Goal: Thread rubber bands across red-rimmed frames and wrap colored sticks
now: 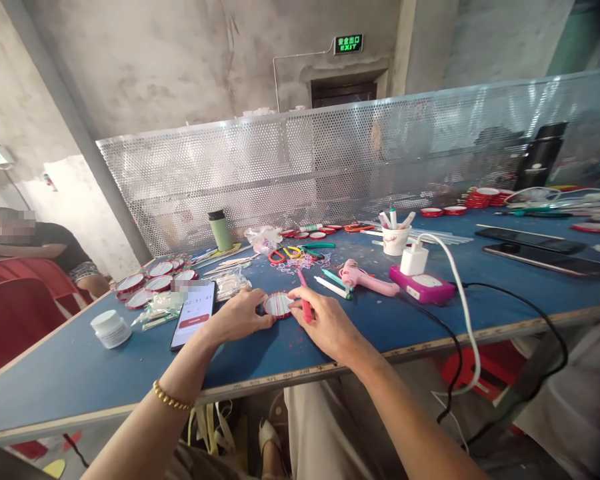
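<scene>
A small round disc (279, 305) with a red rim and thin stripes across its white face lies on the blue table. My left hand (240, 313) is closed on its left edge, thumb and fingers at the rim. At its right side, my right hand (327, 323) is closed around a slim pink pen-like tool (307, 311), whose exact kind I cannot make out. The right fingertips also touch the disc's right edge. Just beyond the hands lie capped pens (332, 287) and a pink hot glue gun (367, 279).
A phone (195, 317), white jar (111, 329) and red-rimmed discs (159, 283) stand left. Pliers (320, 246), a green bottle (221, 231) and a pen cup (395, 239) are behind. Rightward are a purple power block (423, 285) with cables and dark phones (547, 259). Someone sits far left.
</scene>
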Motion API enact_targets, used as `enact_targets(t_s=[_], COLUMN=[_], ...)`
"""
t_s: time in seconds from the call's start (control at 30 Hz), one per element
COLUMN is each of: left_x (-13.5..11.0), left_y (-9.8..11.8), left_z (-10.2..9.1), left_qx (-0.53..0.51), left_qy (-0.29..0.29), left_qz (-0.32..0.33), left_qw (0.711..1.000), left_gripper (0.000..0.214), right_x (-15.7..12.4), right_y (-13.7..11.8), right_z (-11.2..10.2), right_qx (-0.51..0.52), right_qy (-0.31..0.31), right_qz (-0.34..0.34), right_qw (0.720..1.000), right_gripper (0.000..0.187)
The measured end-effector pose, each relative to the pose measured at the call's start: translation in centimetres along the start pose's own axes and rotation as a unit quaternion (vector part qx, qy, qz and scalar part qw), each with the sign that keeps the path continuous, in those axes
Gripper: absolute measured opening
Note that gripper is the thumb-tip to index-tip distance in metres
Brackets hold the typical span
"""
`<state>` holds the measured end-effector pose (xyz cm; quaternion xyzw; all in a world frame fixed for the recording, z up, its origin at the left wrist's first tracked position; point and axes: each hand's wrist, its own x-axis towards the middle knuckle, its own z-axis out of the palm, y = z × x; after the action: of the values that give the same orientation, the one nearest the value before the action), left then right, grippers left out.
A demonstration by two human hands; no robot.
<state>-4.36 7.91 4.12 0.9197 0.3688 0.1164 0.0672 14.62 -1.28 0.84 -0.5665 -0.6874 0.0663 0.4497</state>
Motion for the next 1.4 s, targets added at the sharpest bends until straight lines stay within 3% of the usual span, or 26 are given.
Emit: enact_targets(t_s=[0.83, 0.93, 1.0, 1.07, 1.17, 1.27, 1.4], left_x=[-0.1, -0.2, -0.7, -1.6, -3.5, -4.9, -4.8], left_y=[0.7, 0.5, 0.4, 0.7, 1.9, 4.0, 6.5], left_z=[0.4, 0.2, -0.1, -0.3, 0.3, 1.8, 3.7], left_qx=[-0.002, -0.031, -0.086, -0.170, -0.344, -0.513, -0.639], left_qy=[0.014, 0.021, 0.058, 0.129, 0.217, 0.217, 0.208], left_qz=[-0.021, -0.012, -0.011, -0.021, -0.059, -0.075, -0.061], left_qw=[1.000, 0.999, 0.995, 0.977, 0.912, 0.827, 0.738], left_gripper=[0.027, 0.033, 0.040, 0.037, 0.034, 0.038, 0.039], right_x=[0.0, -0.1, -0.3, -0.5, -0.7, -0.9, -1.6], right_y=[-0.3, -0.6, -0.7, -0.8, -0.9, -1.2, -2.2], right_z=[-0.2, -0.3, -0.5, -0.7, -1.0, -1.4, -1.7], right_qx=[-0.006, -0.001, 0.013, 0.051, 0.110, 0.131, 0.161], right_qy=[0.010, 0.005, 0.018, 0.038, 0.060, 0.080, 0.132], right_qz=[-0.015, -0.009, -0.007, -0.007, -0.002, 0.007, -0.015], right_qw=[1.000, 1.000, 1.000, 0.998, 0.992, 0.988, 0.978], right_gripper=[0.032, 0.029, 0.024, 0.022, 0.026, 0.030, 0.032])
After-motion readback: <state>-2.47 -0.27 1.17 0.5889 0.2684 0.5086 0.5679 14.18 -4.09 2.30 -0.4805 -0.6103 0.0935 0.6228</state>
